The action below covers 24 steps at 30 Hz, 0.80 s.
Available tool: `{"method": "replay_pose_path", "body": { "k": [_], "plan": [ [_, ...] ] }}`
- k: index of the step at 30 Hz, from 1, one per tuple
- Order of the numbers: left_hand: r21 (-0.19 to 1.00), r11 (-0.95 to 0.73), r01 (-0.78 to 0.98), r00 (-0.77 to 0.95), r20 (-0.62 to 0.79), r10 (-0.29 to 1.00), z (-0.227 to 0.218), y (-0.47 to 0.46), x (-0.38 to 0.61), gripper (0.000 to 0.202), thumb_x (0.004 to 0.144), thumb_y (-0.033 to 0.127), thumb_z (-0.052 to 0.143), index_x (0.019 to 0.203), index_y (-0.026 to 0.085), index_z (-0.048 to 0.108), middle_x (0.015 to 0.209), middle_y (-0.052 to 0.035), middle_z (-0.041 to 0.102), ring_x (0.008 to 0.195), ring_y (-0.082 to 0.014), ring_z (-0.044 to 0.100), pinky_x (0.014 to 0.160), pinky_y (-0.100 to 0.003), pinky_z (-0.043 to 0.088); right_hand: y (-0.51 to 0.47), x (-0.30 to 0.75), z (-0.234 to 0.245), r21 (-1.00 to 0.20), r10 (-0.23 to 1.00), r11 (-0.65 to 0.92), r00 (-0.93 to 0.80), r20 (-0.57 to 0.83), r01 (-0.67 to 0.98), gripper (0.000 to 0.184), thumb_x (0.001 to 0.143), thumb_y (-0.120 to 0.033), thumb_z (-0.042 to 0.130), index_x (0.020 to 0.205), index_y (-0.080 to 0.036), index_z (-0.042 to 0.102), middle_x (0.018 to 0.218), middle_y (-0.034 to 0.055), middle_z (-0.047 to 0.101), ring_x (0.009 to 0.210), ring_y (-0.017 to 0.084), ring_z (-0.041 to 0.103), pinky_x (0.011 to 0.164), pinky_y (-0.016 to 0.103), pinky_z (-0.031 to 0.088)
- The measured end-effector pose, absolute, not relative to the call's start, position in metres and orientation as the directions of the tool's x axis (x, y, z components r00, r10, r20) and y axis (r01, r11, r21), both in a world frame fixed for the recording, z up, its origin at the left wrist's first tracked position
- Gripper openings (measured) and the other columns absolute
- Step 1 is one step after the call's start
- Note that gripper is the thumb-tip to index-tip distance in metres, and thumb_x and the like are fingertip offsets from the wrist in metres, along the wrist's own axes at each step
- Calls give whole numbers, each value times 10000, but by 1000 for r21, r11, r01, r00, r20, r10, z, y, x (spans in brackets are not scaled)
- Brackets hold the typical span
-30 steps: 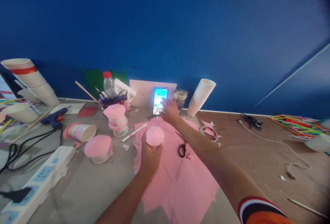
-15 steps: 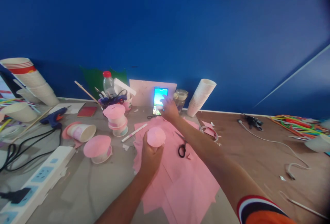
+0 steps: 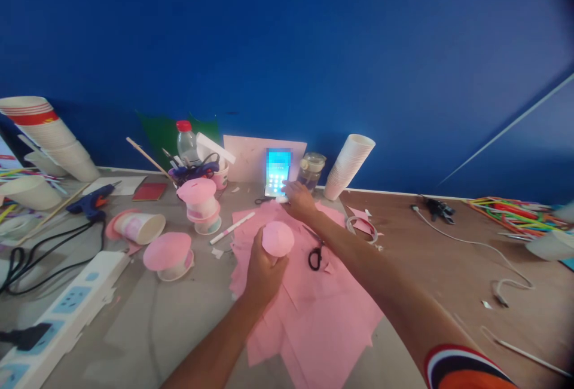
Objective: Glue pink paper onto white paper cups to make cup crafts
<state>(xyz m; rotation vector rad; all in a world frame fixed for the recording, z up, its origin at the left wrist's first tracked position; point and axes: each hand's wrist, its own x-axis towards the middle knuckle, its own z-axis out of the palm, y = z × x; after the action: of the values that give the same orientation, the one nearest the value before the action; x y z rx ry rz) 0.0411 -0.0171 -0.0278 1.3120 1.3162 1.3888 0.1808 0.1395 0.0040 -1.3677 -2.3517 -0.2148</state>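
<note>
My left hand (image 3: 264, 269) is wrapped round a paper cup capped with a pink paper disc (image 3: 278, 238), held upright above the pink paper sheets (image 3: 314, 311). My right hand (image 3: 299, 198) reaches far forward to the lit phone (image 3: 277, 172) that leans against a pale card at the blue wall; its fingers rest at the phone's lower edge, which shows a keypad screen. Black-handled scissors (image 3: 315, 254) lie on the pink paper just right of the held cup.
Pink-capped cups (image 3: 169, 256) (image 3: 198, 201), a cup on its side (image 3: 140, 227), a white marker (image 3: 232, 228), a glue gun (image 3: 92, 201) and a power strip (image 3: 58, 317) lie left. Cup stacks (image 3: 348, 167) (image 3: 49, 137), a bottle (image 3: 187, 143), a jar (image 3: 311, 170), cables (image 3: 475, 245) and coloured straws (image 3: 515, 213) stand around.
My right hand slid down from the phone's screen to its lower edge, and the screen switched to a keypad. My left hand shifted the capped cup slightly right.
</note>
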Motion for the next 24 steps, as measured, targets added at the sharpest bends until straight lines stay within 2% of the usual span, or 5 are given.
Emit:
{"method": "replay_pose_path", "body": {
  "k": [7, 14, 24],
  "plan": [
    [965, -172, 199, -89, 192, 977, -27, -20, 41, 663, 686, 172, 639, 1300, 203, 390, 1276, -120, 512, 1209, -253, 467, 1042, -451, 342, 139, 176, 1, -40, 782, 526, -465, 416, 849, 300, 743, -183, 563, 1040, -164, 598, 1363, 105, 480, 1119, 301, 448, 852, 426, 398],
    [955, -175, 237, -72, 198, 978, -29, -20, 41, 698, 691, 175, 631, 1329, 208, 352, 1289, -125, 498, 1213, -261, 462, 1037, -451, 347, 146, 163, 5, -4, 772, 536, -488, 407, 844, 316, 740, -201, 565, 1053, -164, 590, 1403, 86, 433, 1100, 304, 441, 852, 428, 388],
    [952, -183, 244, -55, 202, 978, -30, -21, 41, 739, 693, 185, 633, 1356, 224, 312, 1306, -126, 486, 1218, -265, 457, 1035, -459, 343, 140, 167, 3, -9, 795, 513, -471, 382, 858, 289, 767, -225, 548, 1046, -176, 603, 1351, 76, 495, 1075, 302, 447, 834, 421, 378]
  ]
}}
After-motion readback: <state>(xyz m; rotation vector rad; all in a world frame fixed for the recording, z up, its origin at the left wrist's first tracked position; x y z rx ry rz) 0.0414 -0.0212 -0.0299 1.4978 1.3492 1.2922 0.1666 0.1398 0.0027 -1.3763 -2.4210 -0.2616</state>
